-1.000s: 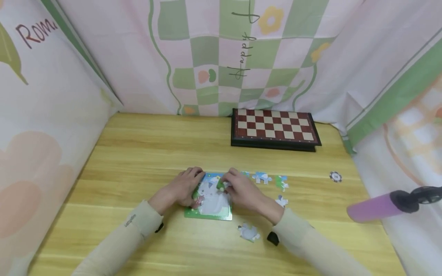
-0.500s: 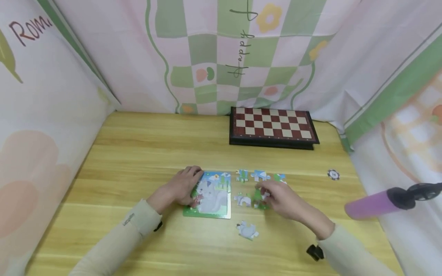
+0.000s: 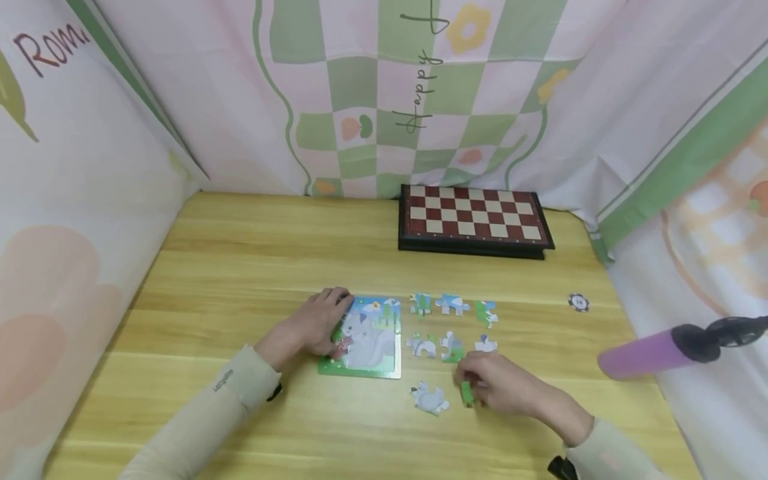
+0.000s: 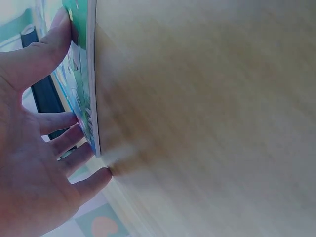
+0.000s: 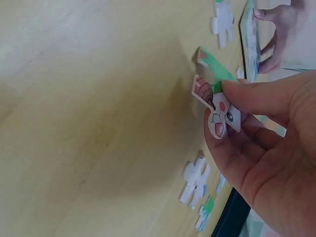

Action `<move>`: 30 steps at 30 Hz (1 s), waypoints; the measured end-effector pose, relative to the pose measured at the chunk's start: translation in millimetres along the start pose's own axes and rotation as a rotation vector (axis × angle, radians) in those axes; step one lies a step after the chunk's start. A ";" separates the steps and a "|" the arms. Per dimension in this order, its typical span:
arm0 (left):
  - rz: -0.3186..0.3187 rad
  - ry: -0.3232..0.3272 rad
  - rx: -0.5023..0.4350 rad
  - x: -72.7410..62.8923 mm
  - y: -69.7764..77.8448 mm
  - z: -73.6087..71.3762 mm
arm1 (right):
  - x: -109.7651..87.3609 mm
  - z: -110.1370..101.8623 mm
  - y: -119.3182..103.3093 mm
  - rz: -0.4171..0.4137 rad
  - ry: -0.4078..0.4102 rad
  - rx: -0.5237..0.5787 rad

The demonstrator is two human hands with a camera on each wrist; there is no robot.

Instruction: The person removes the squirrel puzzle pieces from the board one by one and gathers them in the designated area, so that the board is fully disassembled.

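Note:
A puzzle board (image 3: 369, 340) with a squirrel-like animal picture lies on the table. My left hand (image 3: 318, 323) rests at its left edge; in the left wrist view the thumb (image 4: 57, 39) lies on the face of the board and the fingers extend along its edge. To the right, low over the table, my right hand (image 3: 498, 383) pinches a jigsaw piece (image 5: 219, 108) between thumb and fingertips. Green, a red grid pattern and part of a cartoon face show on that piece. Closest to it on the table are a grey piece (image 3: 429, 399) and a green-and-grey piece (image 3: 452, 347).
More loose jigsaw pieces lie in rows right of the board, among them a blue piece (image 3: 453, 305) and a green one (image 3: 486, 312). A folded chessboard (image 3: 474, 220) stands at the back. A round chip (image 3: 579, 303) and a purple bottle (image 3: 648, 355) are at the right.
From over the board, my right hand has moved right and then toward me, a green jigsaw piece in its fingers. It uncovers the loose pieces. My left hand stays at the board.

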State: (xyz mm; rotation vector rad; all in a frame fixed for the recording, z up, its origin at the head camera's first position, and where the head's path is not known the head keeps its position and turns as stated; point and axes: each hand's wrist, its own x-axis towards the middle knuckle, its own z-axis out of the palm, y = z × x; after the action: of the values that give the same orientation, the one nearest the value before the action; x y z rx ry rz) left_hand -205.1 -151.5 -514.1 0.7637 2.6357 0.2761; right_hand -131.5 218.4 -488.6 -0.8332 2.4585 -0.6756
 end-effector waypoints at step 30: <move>0.010 0.018 -0.015 -1.2 -1.3 2.1 | 9.0 9.5 -18.7 -0.096 0.126 -0.419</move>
State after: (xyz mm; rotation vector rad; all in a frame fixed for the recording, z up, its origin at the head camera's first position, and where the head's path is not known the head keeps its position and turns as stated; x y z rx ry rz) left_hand -203.9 -153.0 -516.0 0.7727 2.6446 0.3062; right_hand -124.6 196.7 -487.5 -1.0976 2.7354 -0.2481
